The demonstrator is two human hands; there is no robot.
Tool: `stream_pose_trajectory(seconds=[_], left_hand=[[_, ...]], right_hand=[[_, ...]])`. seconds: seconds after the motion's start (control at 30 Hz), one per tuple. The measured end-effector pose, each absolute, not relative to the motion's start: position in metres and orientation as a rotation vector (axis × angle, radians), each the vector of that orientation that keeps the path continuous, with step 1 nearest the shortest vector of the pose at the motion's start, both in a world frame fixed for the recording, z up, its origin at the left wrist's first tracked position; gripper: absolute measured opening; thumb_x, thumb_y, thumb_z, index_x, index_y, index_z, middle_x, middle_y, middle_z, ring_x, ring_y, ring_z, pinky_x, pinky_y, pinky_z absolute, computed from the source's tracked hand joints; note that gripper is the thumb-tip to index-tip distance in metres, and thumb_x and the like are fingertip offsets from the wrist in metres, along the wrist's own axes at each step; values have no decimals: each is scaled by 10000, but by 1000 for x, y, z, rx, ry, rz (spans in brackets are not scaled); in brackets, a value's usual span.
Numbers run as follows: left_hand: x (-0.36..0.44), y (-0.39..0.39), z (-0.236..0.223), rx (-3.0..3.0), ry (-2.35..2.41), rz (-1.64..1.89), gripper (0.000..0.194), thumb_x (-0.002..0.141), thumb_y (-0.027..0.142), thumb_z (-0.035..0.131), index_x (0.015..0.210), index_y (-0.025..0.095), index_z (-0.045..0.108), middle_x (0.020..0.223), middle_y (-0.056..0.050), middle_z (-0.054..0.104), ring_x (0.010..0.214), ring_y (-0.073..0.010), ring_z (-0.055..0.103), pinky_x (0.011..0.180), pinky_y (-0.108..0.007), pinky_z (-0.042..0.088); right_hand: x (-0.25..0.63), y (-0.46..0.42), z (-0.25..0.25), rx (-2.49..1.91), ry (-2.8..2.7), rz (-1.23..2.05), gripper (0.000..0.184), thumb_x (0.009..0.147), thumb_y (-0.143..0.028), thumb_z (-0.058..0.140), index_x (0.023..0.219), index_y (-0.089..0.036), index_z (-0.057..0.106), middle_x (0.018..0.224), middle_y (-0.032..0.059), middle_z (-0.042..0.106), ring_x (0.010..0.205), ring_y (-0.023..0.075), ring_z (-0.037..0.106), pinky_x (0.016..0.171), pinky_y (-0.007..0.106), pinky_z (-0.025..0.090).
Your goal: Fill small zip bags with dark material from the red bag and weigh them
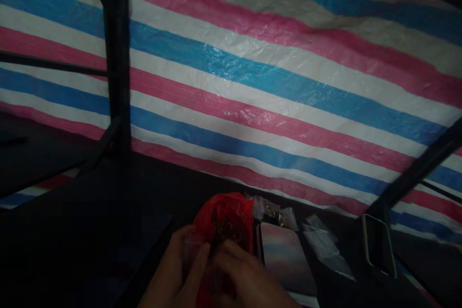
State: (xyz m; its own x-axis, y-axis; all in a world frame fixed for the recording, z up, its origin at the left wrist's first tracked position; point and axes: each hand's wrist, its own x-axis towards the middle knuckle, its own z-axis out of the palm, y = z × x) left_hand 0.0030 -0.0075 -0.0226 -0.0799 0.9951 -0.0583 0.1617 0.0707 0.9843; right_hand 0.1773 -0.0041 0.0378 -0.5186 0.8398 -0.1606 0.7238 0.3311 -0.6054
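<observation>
A red plastic bag (pixel 205 211) stands open at the lower middle, with a heap of small dark brownish bits (pixel 228 230) inside. At its near left edge, my left hand (pixel 176 269) pinches a small clear plastic bag (pixel 193 243) between thumb and fingers. My right hand (pixel 249 274) is over the near part of the red bag, its fingers bent and drawn together close to the clear bag. Dim light and blur hide whatever those fingertips may hold.
Right of the red bag lies a flat device with a shiny plate (pixel 285 255). Small filled zip bags (pixel 270 209) sit behind it. Flat clear bags (pixel 325 245) and a phone (pixel 378 245) lie further right. Dark frame poles (pixel 119 57) stand before a striped plastic sheet (pixel 252 77).
</observation>
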Motion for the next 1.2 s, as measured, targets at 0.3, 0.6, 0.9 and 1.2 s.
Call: stream_pose_trajectory(seconds=[0.3, 0.6, 0.9, 1.2], left_hand=[[6, 1, -13, 1019, 1315, 1354, 589, 700, 382, 761, 1252, 279, 583, 930, 13, 764, 830, -242, 779, 701, -319, 647], [7, -2, 27, 846, 1522, 1405, 804, 484, 491, 708, 1253, 285, 595, 1029, -44, 788, 892, -353, 789, 708, -442, 678], [-4, 11, -46, 1330, 1612, 1197, 896, 770, 552, 666, 1548, 169, 442, 1407, -214, 587, 1332, -449, 637, 1112, -643, 518], [-18, 9, -59, 1402, 1490, 1179, 709, 858, 390, 631, 1550, 286, 512, 1446, -127, 614, 1337, -354, 657, 1172, -568, 500]], right_hand=[[200, 3, 22, -1488, -2073, 831, 416, 780, 6, 652, 1097, -251, 728, 1134, 8, 731, 1044, 191, 709, 897, 280, 519], [197, -6, 32, -1841, -2425, 634, 469, 849, -83, 630, 1279, -259, 694, 1404, 92, 681, 1211, 331, 715, 986, 434, 548], [189, -3, 23, -1709, -2412, 784, 437, 740, -85, 736, 1128, -284, 751, 1259, 29, 753, 1162, 269, 716, 944, 333, 515], [193, 1, 14, -1801, -2210, 630, 569, 765, 54, 592, 1255, -214, 696, 1340, 93, 728, 1236, 275, 691, 1031, 358, 509]])
